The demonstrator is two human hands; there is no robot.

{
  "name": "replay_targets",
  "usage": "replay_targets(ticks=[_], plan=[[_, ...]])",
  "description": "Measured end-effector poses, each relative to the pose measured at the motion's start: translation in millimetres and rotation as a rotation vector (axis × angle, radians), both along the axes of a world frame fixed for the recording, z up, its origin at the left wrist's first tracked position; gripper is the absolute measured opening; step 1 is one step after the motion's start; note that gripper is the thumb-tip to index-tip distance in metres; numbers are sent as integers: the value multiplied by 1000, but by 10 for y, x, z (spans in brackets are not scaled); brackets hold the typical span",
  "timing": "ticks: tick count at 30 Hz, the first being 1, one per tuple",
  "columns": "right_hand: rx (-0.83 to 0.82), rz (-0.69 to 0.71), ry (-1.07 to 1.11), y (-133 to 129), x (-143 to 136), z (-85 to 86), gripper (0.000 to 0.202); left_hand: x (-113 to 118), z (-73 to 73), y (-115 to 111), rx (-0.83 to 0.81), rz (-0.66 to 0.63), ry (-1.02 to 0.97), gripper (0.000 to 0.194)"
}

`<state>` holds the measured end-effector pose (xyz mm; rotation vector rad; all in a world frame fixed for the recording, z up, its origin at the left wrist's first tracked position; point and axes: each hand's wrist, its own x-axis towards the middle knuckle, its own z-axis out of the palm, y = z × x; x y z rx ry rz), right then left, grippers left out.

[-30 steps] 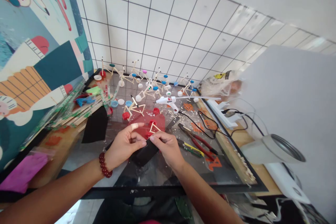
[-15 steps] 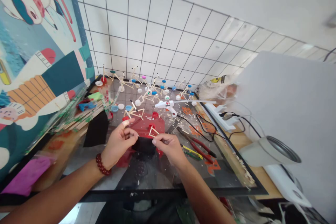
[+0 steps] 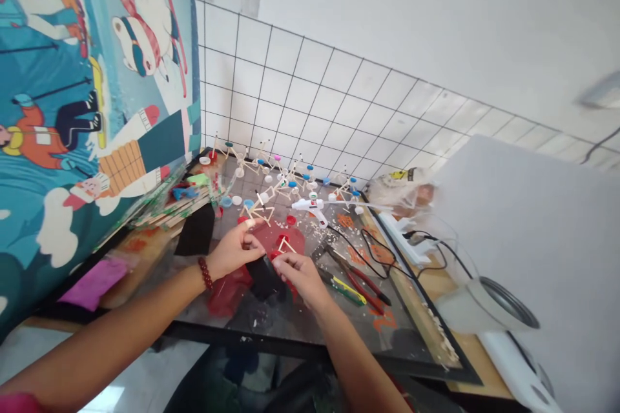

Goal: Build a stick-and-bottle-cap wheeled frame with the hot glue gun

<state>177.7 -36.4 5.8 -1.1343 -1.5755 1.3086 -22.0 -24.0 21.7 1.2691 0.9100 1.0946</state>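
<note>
A small black sheet hangs between my hands over the table, bent along its length; I cannot tell its material. My left hand, with a red bead bracelet at the wrist, pinches its upper left corner. Thumb and fingers of my right hand close on its upper right edge. Just beyond the fingers stands a small wooden stick frame with a red bottle cap. Farther left lies another stick piece with a dark-tipped stick.
A white glue gun lies beyond my hands, its cord running right. Red-handled pliers and a yellow-green utility knife are at right. Several stick-and-cap models stand at the back. A larger black sheet and wooden sticks lie left.
The camera view has turned left. My hands have come closer together, and the black sheet between them has gone from fairly flat to curved and tilted.
</note>
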Motion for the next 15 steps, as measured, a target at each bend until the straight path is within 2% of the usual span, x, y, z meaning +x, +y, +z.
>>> replay_targets(ticks=[4, 9, 15], plan=[[-1, -39, -2, -12, -48, -64, 29, 8, -6, -12, -21, -10, -34, 77], [-9, -68, 43, -2, -60, -128, 28, 37, -67, -10, -88, -70, -127, 85], [-19, -9, -32, -3, -59, -91, 30, 78, -122, 4, -74, -8, -92, 74]])
